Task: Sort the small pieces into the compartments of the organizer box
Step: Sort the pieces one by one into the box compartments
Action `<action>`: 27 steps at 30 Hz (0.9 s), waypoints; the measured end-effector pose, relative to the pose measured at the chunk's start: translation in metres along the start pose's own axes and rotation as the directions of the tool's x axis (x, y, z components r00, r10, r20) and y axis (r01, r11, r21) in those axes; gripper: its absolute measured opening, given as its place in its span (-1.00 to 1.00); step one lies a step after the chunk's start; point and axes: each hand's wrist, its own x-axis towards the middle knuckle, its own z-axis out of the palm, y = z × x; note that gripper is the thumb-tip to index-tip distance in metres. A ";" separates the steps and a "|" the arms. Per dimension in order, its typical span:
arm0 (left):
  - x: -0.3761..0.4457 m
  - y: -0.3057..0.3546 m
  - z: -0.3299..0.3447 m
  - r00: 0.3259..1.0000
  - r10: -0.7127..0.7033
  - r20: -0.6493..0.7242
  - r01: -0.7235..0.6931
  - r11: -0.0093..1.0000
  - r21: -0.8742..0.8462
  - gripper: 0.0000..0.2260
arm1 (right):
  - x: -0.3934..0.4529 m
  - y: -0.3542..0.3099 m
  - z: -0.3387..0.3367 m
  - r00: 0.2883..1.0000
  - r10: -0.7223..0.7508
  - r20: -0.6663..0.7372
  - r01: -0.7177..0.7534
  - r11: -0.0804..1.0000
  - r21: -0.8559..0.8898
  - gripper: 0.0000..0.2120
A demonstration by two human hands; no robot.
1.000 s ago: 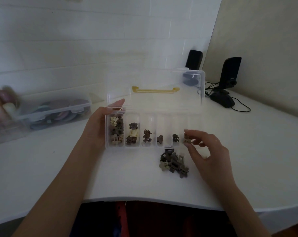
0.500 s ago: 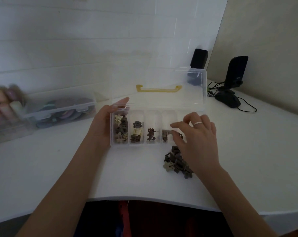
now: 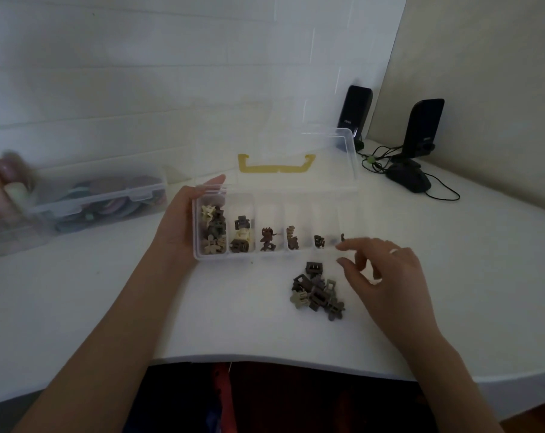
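Observation:
A clear organizer box with a yellow handle stands open on the white desk, lid raised at the back. Its compartments hold small brown and cream clips, most of them in the leftmost one. My left hand grips the box's left end. A loose pile of small brown and grey clips lies on the desk just in front of the box. My right hand hovers right of the pile, fingers apart and holding nothing.
A closed clear container with round coloured items sits at the left, with blurred jars beside it. Two black speakers, a black mouse and cables occupy the back right corner. The desk edge curves in near me.
My right hand was over the box's middle compartments holding a clip; it has drawn back to the right, near the pile, with nothing in it. A fourth-compartment clip has been added.

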 end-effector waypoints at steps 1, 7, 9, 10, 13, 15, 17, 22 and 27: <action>0.000 0.000 -0.001 1.000 0.004 -0.002 -0.004 1.000 -0.003 -0.56 | 0.003 -0.001 0.000 1.000 -0.012 0.007 0.012 1.000 -0.017 -0.84; -0.003 -0.002 0.003 0.999 0.018 -0.043 -0.020 0.999 -0.042 -0.65 | 0.011 0.005 0.017 0.974 -0.103 0.203 0.121 0.990 -0.078 -0.76; -0.004 -0.002 0.004 0.998 0.023 -0.050 -0.025 0.999 -0.044 -0.67 | 0.010 0.006 0.020 0.961 -0.100 0.258 0.110 0.994 -0.025 -0.73; -0.004 -0.002 0.004 0.998 0.022 -0.054 -0.024 0.999 -0.042 -0.68 | 0.011 0.006 0.021 0.958 -0.088 0.274 0.088 0.996 0.011 -0.72; -0.003 -0.001 0.004 0.998 0.015 -0.057 -0.017 0.999 -0.041 -0.67 | 0.012 0.007 0.024 0.946 -0.045 0.322 0.028 0.998 0.057 -0.70; -0.005 -0.001 0.005 0.998 0.015 -0.061 -0.018 0.998 -0.053 -0.65 | 0.013 0.007 0.025 0.937 -0.032 0.349 0.016 0.999 0.048 -0.69; -0.005 -0.003 0.005 0.998 0.013 -0.060 -0.017 0.998 -0.056 -0.64 | 0.013 0.006 0.023 0.957 -0.010 0.289 -0.019 0.995 0.096 -0.80; -0.003 -0.003 0.000 0.998 0.015 -0.066 -0.016 1.000 -0.017 -0.60 | 0.019 -0.018 0.000 0.997 -0.032 0.071 0.009 0.953 0.302 -0.82; -0.002 0.000 0.001 1.000 0.000 -0.031 -0.002 0.999 -0.037 -0.61 | 0.050 -0.067 -0.001 0.974 -0.211 0.081 0.174 0.930 0.325 -0.86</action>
